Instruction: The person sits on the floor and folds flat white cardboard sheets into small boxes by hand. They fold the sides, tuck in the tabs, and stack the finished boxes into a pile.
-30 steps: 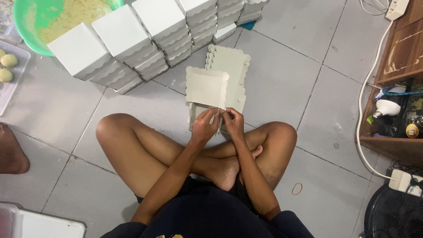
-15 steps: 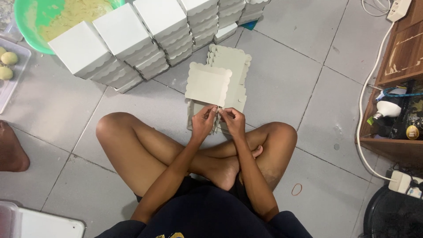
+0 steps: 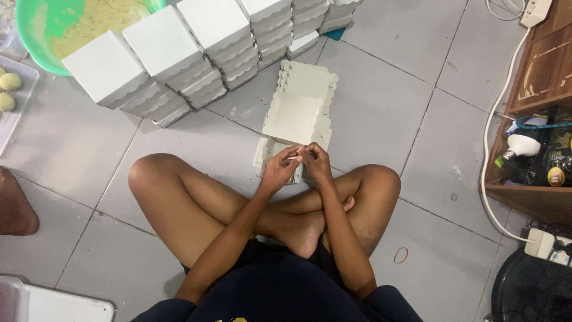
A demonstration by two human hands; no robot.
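Above the crossed legs, the left hand [image 3: 280, 170] and right hand [image 3: 314, 164] are pinched together on the near edge of a half-folded white cardboard box [image 3: 296, 122], which rests on the tiled floor [image 3: 387, 107]. A flap seems to be being tucked; careful alignment is needed. Finished boxes [image 3: 179, 53] are stacked beyond.

Near flap of the half-folded box [image 3: 296, 119] behind the fingers [image 3: 296, 156]; green basin [image 3: 36, 36] cropped.
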